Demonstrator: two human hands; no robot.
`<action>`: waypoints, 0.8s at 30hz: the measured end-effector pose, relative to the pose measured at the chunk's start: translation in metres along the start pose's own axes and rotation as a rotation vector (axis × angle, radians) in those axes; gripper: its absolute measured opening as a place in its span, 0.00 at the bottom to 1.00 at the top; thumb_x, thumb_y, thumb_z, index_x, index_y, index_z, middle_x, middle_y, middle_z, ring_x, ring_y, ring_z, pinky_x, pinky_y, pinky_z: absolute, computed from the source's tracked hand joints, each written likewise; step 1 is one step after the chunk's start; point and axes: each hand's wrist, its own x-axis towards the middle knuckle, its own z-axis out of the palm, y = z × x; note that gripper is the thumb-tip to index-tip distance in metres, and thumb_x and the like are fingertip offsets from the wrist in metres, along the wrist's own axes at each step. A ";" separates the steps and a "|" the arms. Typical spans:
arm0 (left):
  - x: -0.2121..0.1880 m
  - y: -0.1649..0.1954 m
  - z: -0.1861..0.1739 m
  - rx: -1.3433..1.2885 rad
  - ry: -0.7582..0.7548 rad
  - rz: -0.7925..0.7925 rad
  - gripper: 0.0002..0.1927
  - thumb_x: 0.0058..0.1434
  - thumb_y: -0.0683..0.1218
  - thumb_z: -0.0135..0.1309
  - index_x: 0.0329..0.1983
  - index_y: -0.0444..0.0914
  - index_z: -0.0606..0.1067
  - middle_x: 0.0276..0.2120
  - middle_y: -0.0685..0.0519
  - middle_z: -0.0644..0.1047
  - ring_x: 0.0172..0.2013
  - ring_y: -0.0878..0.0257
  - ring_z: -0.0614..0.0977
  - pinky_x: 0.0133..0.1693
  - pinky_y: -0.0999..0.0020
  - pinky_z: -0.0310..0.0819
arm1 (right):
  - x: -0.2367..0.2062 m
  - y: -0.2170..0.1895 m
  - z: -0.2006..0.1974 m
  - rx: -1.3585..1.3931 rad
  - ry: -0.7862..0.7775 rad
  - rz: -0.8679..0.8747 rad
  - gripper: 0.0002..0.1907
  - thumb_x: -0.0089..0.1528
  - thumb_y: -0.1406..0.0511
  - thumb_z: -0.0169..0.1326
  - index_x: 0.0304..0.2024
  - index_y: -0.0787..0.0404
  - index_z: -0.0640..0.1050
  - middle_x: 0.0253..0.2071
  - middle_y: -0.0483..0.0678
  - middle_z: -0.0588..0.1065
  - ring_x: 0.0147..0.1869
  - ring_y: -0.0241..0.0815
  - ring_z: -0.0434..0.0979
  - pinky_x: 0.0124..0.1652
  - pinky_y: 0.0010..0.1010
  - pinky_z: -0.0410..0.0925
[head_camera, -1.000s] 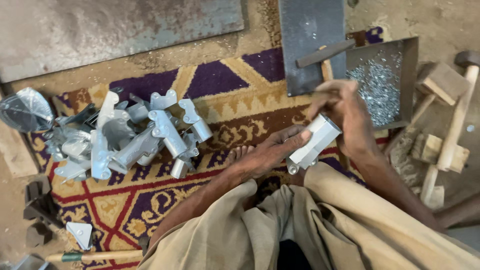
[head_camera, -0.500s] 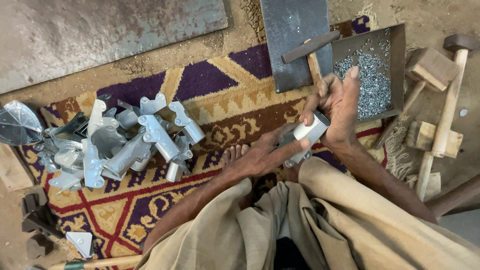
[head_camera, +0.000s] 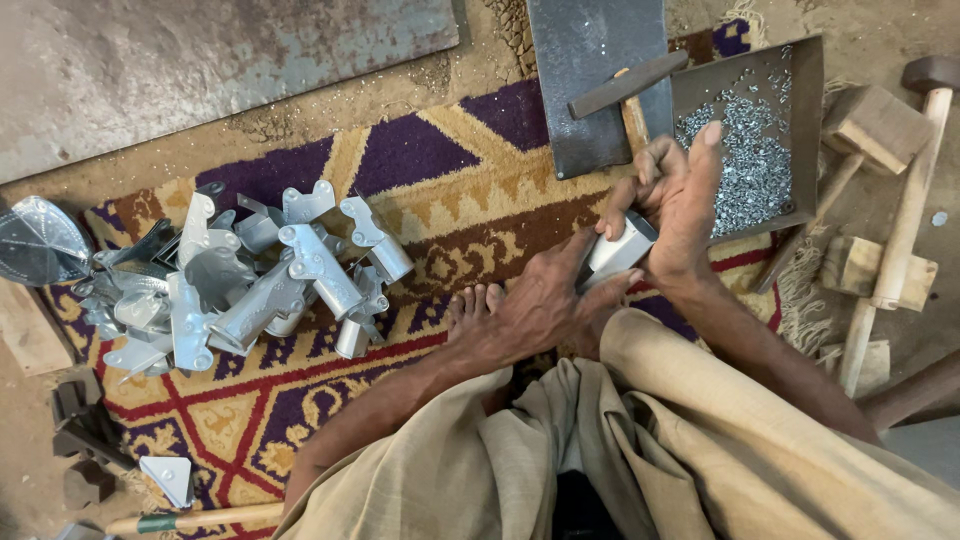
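A: Head cam, nearest first: beige robe (head_camera: 700, 450) over the knees, a bare foot's toes (head_camera: 475, 300) poking out onto the patterned rug (head_camera: 400, 160).

B: Hands?

A: Left hand (head_camera: 530, 310) rests palm down, fingers closed round the lower end of a small folded sheet-metal piece (head_camera: 615, 250). Right hand (head_camera: 680, 205) grips its upper end w/ thumb and curled fingers; index finger sticks up, free. Piece is tilted, held between both hands just above the rug, right in front of the knee.

B: Left of that?

A: Pile of similar grey metal fittings (head_camera: 260, 280) on the rug, well apart from the hands. Wooden-handled tool (head_camera: 190, 520) at the bottom edge.

B: Further out?

A: Hammer (head_camera: 625, 85) lying on a dark steel plate (head_camera: 590, 50), just beyond the rt hand. Beside it a metal tray (head_camera: 810, 110) full of small silvery bits, prob. rivets, can't tell for sure. Wooden mallets (head_camera: 900, 200) far right on bare ground. Big rusty sheet (head_camera: 200, 60) top left.
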 end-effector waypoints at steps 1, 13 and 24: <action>0.000 -0.001 -0.001 -0.022 -0.002 0.001 0.41 0.63 0.67 0.54 0.61 0.28 0.69 0.36 0.37 0.82 0.32 0.51 0.87 0.33 0.53 0.82 | 0.000 0.001 0.001 0.014 0.004 -0.007 0.35 0.71 0.34 0.30 0.40 0.56 0.62 0.19 0.54 0.69 0.23 0.44 0.70 0.31 0.32 0.71; 0.000 0.000 -0.016 -0.040 -0.049 0.049 0.34 0.66 0.62 0.55 0.59 0.29 0.69 0.37 0.36 0.82 0.36 0.49 0.87 0.36 0.53 0.82 | 0.001 0.000 0.015 -0.085 0.083 -0.014 0.26 0.74 0.41 0.35 0.41 0.55 0.61 0.19 0.53 0.67 0.20 0.42 0.67 0.25 0.30 0.66; 0.001 -0.023 -0.030 -0.008 0.033 -0.063 0.35 0.66 0.62 0.51 0.63 0.30 0.70 0.37 0.33 0.83 0.34 0.49 0.88 0.34 0.54 0.84 | 0.000 -0.001 -0.023 -0.638 0.051 -0.476 0.15 0.81 0.56 0.46 0.49 0.62 0.68 0.47 0.51 0.75 0.53 0.42 0.78 0.57 0.35 0.77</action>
